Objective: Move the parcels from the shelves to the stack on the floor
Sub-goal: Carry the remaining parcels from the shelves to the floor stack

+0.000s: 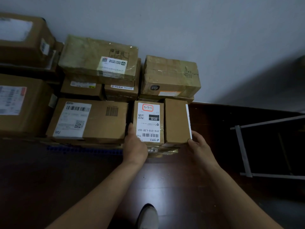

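Fingers of the left hand point(135, 144) are mostly hidden under the near edge of a small brown cardboard box with a white printed label point(149, 123). Only the thumb shows, laid up its left wall, so the hand grips that box. The right hand point(199, 146) curls round the near right corner of a plain brown cardboard box point(176, 121), thumb on the front and fingers along the side.

The two boxes stand side by side and touching, so I judge the hands are squeezing them together as one load, either settling them or squaring them up. They sit at the front right of the stack of parcels on the dark glossy wooden floor point(165, 179), resting on a crinkled tape-wrapped parcel point(162, 151) that pokes out beneath.

Both boxes are stiff, matt and sharp-edged, which suits a grip by the sides. Just left lies a wide flat cardboard carton point(99, 123) with a barcode label. Behind it stand two boxes bound in shiny yellowish tape point(99, 57) point(170, 75), their skins wrinkled and catching the light. A blue ribbed plastic edge point(82, 150) shows under the front row. The pile backs onto a pale grey wall point(198, 30), probably for steadiness. Well apart to the right stands a grey metal frame point(244, 151), and a light-coloured shoe point(148, 215) is planted near the hands.
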